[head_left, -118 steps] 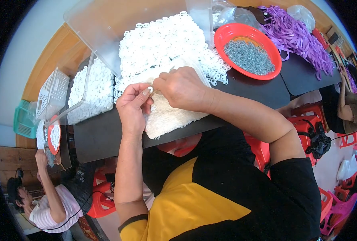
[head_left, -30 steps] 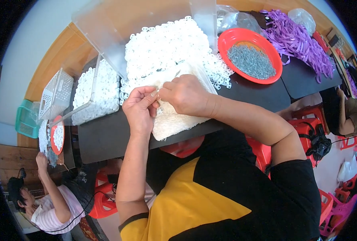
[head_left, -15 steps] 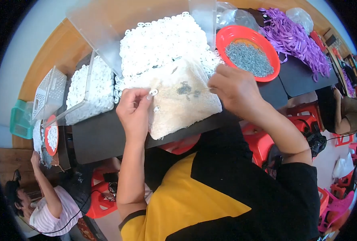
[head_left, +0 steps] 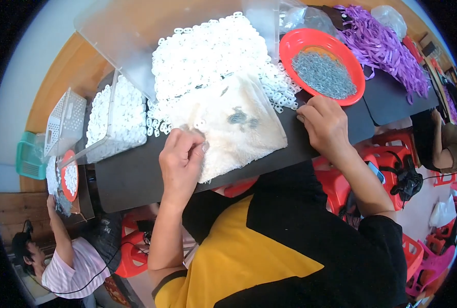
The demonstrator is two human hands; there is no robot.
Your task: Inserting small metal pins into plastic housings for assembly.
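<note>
A cream cloth [head_left: 238, 146] lies folded on the dark table before me. A small white two-holed plastic piece [head_left: 200, 124] rests near its left edge, and a dark patch of small metal-looking bits [head_left: 241, 118] sits at its middle. My left hand [head_left: 181, 160] is at the cloth's left edge, thumb and fingertips pinched together; what they hold, if anything, is hidden. Off the cloth's right side, my right hand [head_left: 325, 126] hovers with curled, closed fingers over the table, below a red plate [head_left: 286, 51] of small metal pins [head_left: 325, 74]. Anything in its fingertips is too small to see.
A big heap of white pieces [head_left: 208, 54] spills from a clear bin behind the cloth. More white pieces fill a clear box [head_left: 116, 115] at left. Purple ribbons [head_left: 382, 51] lie far right. Another person [head_left: 74, 267] works at the left; red stools [head_left: 336, 187] stand below the table.
My left hand has let go of a white piece and dropped lower, covering where another lay. My right hand has drawn away rightward from the cloth; the thin thing at its fingertips no longer shows.
</note>
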